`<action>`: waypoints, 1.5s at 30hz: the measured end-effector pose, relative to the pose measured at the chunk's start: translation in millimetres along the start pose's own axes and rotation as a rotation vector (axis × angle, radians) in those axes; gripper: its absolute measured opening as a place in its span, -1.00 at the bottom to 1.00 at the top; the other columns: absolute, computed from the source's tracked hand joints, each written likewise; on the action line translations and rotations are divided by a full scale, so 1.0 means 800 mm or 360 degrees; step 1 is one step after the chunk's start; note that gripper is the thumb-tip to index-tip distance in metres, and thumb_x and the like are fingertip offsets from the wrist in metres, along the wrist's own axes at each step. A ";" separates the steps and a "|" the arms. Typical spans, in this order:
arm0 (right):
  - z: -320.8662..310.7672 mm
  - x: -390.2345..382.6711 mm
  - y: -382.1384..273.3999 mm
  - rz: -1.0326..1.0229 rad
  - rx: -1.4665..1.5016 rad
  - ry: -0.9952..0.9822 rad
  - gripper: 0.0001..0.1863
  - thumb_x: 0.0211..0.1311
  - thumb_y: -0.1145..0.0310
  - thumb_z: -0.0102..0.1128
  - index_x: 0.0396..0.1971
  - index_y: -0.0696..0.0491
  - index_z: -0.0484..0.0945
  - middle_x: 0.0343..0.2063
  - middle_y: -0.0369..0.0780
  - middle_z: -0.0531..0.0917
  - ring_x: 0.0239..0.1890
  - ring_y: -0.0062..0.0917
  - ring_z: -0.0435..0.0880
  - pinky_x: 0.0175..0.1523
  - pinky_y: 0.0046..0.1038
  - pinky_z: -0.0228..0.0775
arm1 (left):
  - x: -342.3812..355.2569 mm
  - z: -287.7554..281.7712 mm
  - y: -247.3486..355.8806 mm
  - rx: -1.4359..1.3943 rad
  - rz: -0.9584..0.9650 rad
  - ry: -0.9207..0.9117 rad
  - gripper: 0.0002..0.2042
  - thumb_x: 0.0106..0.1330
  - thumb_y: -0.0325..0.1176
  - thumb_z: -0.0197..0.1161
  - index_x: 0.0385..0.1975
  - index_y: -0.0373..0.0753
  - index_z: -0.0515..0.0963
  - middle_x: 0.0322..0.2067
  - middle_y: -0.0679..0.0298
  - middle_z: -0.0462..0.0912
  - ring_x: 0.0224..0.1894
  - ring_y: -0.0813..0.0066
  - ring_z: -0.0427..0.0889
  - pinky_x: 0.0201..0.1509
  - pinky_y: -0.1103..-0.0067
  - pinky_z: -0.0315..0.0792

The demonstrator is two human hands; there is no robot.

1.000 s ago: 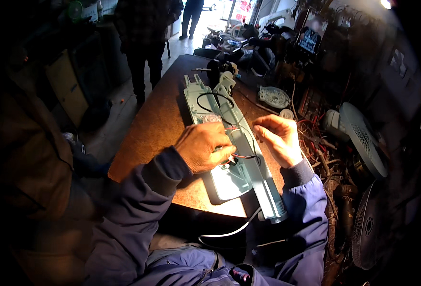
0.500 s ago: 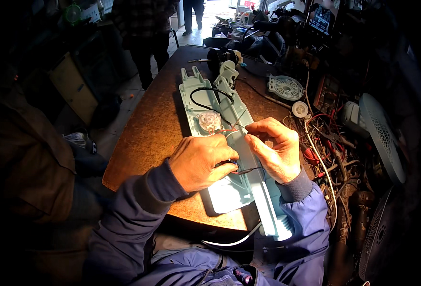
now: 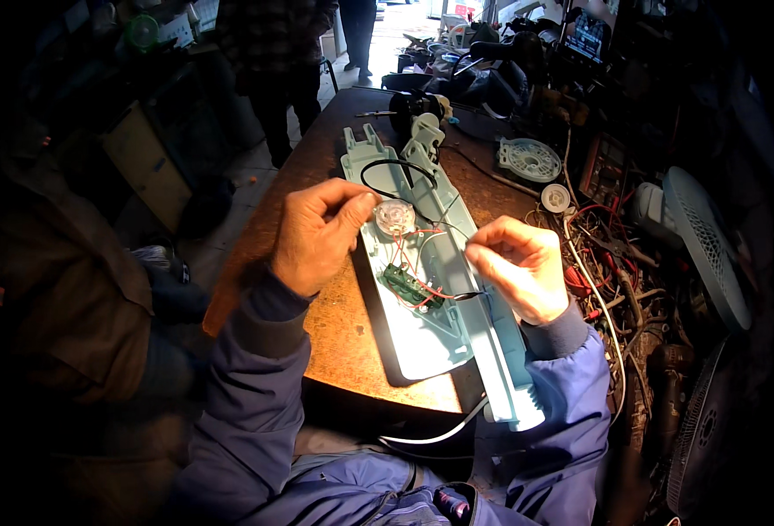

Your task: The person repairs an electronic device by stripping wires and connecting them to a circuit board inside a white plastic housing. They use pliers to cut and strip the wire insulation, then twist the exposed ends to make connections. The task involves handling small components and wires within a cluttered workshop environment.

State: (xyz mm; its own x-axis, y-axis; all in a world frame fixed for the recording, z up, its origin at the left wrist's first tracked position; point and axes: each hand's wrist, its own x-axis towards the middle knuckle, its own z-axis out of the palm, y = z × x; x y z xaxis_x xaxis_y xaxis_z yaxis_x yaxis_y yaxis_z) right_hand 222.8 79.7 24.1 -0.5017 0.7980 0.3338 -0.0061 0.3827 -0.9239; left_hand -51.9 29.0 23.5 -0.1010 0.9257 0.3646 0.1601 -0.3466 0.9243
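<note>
A long pale green plastic housing [image 3: 483,351] lies lengthwise on the table, its inside facing up. Within it sit a clear round part [image 3: 395,217] and a green circuit board [image 3: 410,287], joined by thin red wires [image 3: 402,254]. My left hand [image 3: 319,232] is raised beside the clear part, thumb and forefinger pinched together; whatever is between them is too small to make out. My right hand [image 3: 525,272], fingers closed, pinches the end of a thin dark wire [image 3: 453,228] over the housing's right wall. A black cable [image 3: 378,164] loops across the far part of the housing.
The brown wooden table [image 3: 338,337] carries a motor [image 3: 417,105] at its far end. To the right are a round white grille-like part [image 3: 529,160], a multimeter [image 3: 603,168], tangled wires and a fan head [image 3: 702,250]. A person [image 3: 273,70] stands beyond the table's left side.
My left hand has moved up and left, off the circuit board, which now shows. My right hand stays at the wire. The view has shifted slightly.
</note>
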 end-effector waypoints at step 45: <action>-0.060 -0.006 0.044 0.0489 -0.1032 -0.0065 -0.63 0.14 0.23 0.25 -0.36 0.32 0.64 -0.44 0.04 0.69 -0.34 -0.23 0.68 -0.22 -0.22 0.50 | -0.006 0.020 -0.019 0.0720 -0.0025 -0.0090 -0.77 0.36 -0.51 0.29 -0.04 -0.43 0.68 -0.21 0.07 0.80 -0.20 0.43 0.77 -0.08 0.53 0.62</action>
State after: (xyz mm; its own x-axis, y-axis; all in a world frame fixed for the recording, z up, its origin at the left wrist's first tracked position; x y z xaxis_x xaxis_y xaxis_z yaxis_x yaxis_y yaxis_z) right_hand 266.7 111.9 -0.7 -0.4301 0.9009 0.0577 0.6495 0.3532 -0.6734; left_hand -38.0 32.1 6.1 -0.0549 0.9414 0.3327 0.5730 -0.2432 0.7827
